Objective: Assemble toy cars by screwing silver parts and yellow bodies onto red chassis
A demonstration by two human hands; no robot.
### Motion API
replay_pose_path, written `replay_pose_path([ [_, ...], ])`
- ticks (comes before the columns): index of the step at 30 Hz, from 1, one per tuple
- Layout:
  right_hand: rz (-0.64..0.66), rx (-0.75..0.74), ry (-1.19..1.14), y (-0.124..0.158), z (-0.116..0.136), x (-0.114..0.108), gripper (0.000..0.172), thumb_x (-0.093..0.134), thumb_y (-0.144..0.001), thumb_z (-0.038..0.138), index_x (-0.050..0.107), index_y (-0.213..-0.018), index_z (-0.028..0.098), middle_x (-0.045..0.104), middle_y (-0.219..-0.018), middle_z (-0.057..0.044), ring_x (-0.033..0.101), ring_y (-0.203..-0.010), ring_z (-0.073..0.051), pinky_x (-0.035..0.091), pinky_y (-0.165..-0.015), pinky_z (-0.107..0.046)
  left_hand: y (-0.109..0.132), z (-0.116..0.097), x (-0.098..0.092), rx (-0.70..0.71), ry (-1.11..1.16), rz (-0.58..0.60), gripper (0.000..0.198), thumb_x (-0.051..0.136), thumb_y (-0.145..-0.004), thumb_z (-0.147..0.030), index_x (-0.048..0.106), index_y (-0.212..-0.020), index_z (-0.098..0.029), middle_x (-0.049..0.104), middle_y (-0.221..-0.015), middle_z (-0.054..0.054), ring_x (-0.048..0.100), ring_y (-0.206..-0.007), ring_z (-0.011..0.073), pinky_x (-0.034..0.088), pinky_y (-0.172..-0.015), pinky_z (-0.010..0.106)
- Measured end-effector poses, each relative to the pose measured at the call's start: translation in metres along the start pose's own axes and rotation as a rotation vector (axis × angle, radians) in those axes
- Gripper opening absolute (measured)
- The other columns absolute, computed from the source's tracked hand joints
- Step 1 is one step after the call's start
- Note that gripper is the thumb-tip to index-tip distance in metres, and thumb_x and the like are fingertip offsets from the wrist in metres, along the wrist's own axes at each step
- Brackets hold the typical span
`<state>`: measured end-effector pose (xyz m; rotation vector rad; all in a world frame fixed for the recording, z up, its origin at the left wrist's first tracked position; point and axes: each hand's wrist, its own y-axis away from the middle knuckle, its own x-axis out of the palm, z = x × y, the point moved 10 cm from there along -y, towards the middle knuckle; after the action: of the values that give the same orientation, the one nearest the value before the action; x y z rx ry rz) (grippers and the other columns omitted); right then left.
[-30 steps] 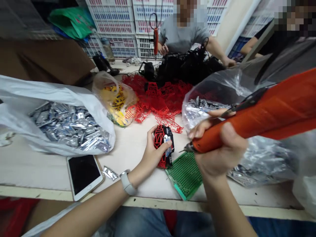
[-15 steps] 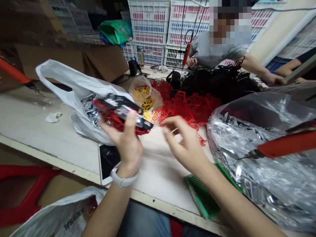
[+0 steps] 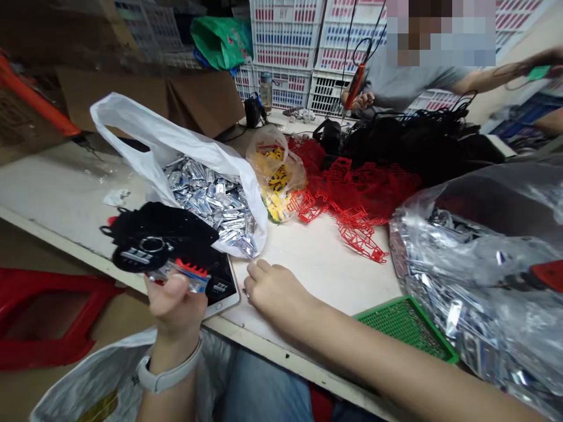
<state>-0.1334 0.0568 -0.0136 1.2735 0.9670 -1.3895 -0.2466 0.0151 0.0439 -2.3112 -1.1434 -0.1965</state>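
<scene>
My left hand (image 3: 176, 302) is closed round a black-and-red plastic assembly (image 3: 162, 234), which is held tilted above the table's front edge. The assembly has a round black end, a red toothed strip and a blue and silver piece by my thumb. Partly beneath it lies a white-framed tablet (image 3: 229, 299). On the table just right of the tablet, my right hand (image 3: 279, 293) rests with its fingers curled down. A tiny dark bit shows by its fingertips; what the fingers grip is hidden. Behind stands a white plastic bag (image 3: 132, 138) of silvery-blue pieces (image 3: 211, 196).
A clear bag of yellow parts (image 3: 277, 176) and a heap of red plastic frames (image 3: 352, 187) lie behind. At right are a green basket (image 3: 409, 322), a big clear bag of silvery parts (image 3: 457, 293) and an orange screwdriver (image 3: 548, 275). A co-worker (image 3: 404, 82) sits opposite.
My left hand has come down and left, turning the assembly so its black side shows. My right hand has moved from beside the assembly down to the table. The view has shifted.
</scene>
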Motion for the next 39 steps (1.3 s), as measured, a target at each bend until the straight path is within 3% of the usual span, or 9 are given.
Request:
replay_pose_path([
  [4,0.019,0.114,-0.116,0.032,-0.037,-0.014,0.013,0.056,-0.095,0.007,0.067,-0.101,0.013,0.074,-0.093,-0.012,0.068,-0.085,-0.023,0.05,-0.067,-0.031,0.01,0.026,-0.007,-0.091,-0.169,0.113,0.05,0.079,-0.062,-0.057,0.069,-0.102,-0.028,0.072,-0.087,0.002,0.066,-0.073,0.0252,0.061,-0.074,0.042],
  [7,-0.2,0.277,-0.396,0.073,-0.074,-0.036,0.016,0.055,-0.093,0.008,0.064,-0.103,0.015,0.072,-0.079,-0.005,0.066,-0.068,-0.018,0.046,-0.063,-0.028,0.017,0.038,0.001,-0.092,-0.239,0.19,0.049,0.086,-0.06,-0.048,0.069,-0.099,-0.024,0.07,-0.081,0.003,0.066,-0.075,0.0244,0.06,-0.075,0.039],
  [13,-0.859,0.466,-1.129,0.168,-0.118,-0.05,0.011,0.065,-0.09,0.024,0.063,-0.101,0.021,0.074,-0.094,-0.006,0.072,-0.073,-0.016,0.055,-0.06,-0.025,0.061,0.005,0.09,0.361,-0.477,0.647,0.07,0.085,-0.065,-0.028,0.063,-0.132,-0.027,0.062,-0.117,0.009,0.061,-0.107,0.0305,0.054,-0.093,0.045],
  [18,-0.964,0.553,-1.632,0.195,-0.122,-0.025,0.025,0.079,-0.078,0.034,0.065,-0.095,0.022,0.069,-0.075,0.001,0.066,-0.055,-0.013,0.057,-0.056,-0.025,0.113,-0.012,0.138,0.667,-0.64,0.792,0.049,0.074,-0.081,-0.009,0.069,-0.125,-0.031,0.042,-0.109,0.004,0.055,-0.1,0.0191,0.056,-0.083,0.029],
  [22,-1.145,0.619,-1.649,0.215,-0.124,-0.018,0.03,0.085,-0.078,0.038,0.063,-0.089,0.022,0.062,-0.06,0.005,0.055,-0.047,-0.008,0.049,-0.049,-0.017,0.137,-0.003,0.152,0.713,-0.62,0.889,0.066,0.064,-0.089,0.001,0.058,-0.142,-0.037,0.042,-0.103,0.002,0.054,-0.085,0.0129,0.057,-0.077,0.022],
  [26,-1.278,0.648,-1.596,0.233,-0.12,-0.011,0.031,0.086,-0.079,0.04,0.063,-0.092,0.024,0.065,-0.063,0.004,0.055,-0.048,-0.009,0.048,-0.048,-0.017,0.148,0.011,0.165,0.531,-0.487,1.131,0.08,0.056,-0.092,0.0,0.037,-0.158,-0.04,0.05,-0.122,0.007,0.061,-0.111,0.0173,0.06,-0.093,0.028],
  [29,-1.322,0.645,-1.595,0.243,-0.114,-0.007,0.026,0.083,-0.084,0.035,0.065,-0.098,0.026,0.071,-0.074,0.002,0.059,-0.056,-0.008,0.05,-0.054,-0.015,0.151,0.014,0.173,0.321,-0.308,1.213,0.062,0.054,-0.096,-0.011,0.047,-0.153,-0.033,0.048,-0.137,0.012,0.055,-0.131,0.0251,0.057,-0.106,0.039],
  [35,-1.321,0.648,-1.587,0.253,-0.1,-0.003,0.022,0.081,-0.086,0.035,0.066,-0.099,0.026,0.069,-0.074,0.002,0.056,-0.057,-0.008,0.048,-0.055,-0.016,0.128,0.047,0.169,-0.259,0.118,0.739,0.038,0.076,-0.09,-0.029,0.061,-0.123,-0.039,0.064,-0.112,0.0,0.069,-0.103,0.0157,0.062,-0.087,0.028],
  [39,-1.272,0.62,-1.658,0.25,-0.106,-0.007,0.025,0.083,-0.084,0.039,0.067,-0.097,0.025,0.068,-0.071,0.003,0.056,-0.052,-0.007,0.049,-0.051,-0.016,0.134,0.068,0.191,-0.574,0.15,0.813,0.067,0.095,-0.067,-0.039,0.062,-0.125,-0.032,0.069,-0.119,0.004,0.071,-0.107,0.0219,0.061,-0.09,0.031],
])
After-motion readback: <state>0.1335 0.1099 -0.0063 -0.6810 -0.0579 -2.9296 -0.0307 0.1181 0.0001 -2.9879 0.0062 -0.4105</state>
